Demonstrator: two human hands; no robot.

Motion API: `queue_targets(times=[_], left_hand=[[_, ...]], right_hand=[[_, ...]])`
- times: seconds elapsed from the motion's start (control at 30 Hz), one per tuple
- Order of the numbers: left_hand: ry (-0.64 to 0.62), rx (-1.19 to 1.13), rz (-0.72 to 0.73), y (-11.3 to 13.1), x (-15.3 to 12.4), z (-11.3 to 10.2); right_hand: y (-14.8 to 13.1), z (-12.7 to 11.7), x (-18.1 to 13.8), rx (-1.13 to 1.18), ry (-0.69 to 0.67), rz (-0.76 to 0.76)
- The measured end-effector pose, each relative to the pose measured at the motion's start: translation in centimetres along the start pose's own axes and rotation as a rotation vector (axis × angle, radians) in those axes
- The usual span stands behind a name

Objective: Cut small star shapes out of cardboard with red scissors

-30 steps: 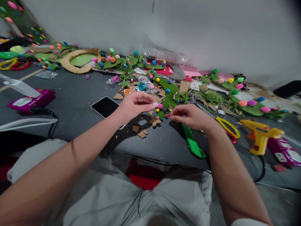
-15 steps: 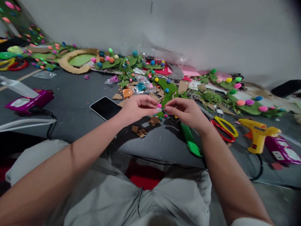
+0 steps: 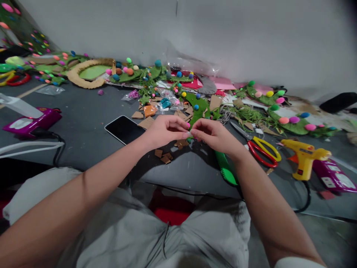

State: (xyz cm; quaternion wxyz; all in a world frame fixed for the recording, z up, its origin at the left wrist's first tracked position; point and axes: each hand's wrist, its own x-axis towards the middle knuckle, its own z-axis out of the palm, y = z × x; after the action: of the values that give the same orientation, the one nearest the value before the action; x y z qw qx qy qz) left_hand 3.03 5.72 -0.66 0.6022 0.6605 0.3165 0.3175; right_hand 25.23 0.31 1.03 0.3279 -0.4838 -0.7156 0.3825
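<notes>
My left hand and my right hand meet above the table, thumbs and fingers pinched together at the tips. Whatever lies between those fingertips is too small to make out. A bright pink ball shows by my left fingertips; whether it is held I cannot tell. Just behind the hands lies a green felt piece with blue and yellow balls on it. Small brown cardboard scraps are below my left hand. A green-handled tool is partly covered by my right forearm.
A phone lies left of my hands. To the right are red-and-yellow-handled scissors, a yellow glue gun and a purple power strip. Another purple power strip sits at left. A tan ring lies behind.
My right hand has moved left and slightly down, closing the small gap between the two hands' fingertips. The view has shifted slightly; the things on the table look unmoved.
</notes>
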Motion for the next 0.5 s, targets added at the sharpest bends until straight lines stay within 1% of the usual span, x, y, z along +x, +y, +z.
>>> queue_targets(times=[0.13, 0.3, 0.5], left_hand=[[0.005, -0.007, -0.003, -0.3, 0.1, 0.0], [-0.023, -0.03, -0.002, -0.51, 0.2, 0.03], [-0.03, -0.063, 0.003, -0.64, 0.49, 0.1]], right_hand=[[0.0, 0.15, 0.04, -0.007, -0.041, -0.018], [0.32, 0.31, 0.2, -0.036, -0.073, -0.068], [0.29, 0.74, 0.21, -0.097, -0.039, -0.123]])
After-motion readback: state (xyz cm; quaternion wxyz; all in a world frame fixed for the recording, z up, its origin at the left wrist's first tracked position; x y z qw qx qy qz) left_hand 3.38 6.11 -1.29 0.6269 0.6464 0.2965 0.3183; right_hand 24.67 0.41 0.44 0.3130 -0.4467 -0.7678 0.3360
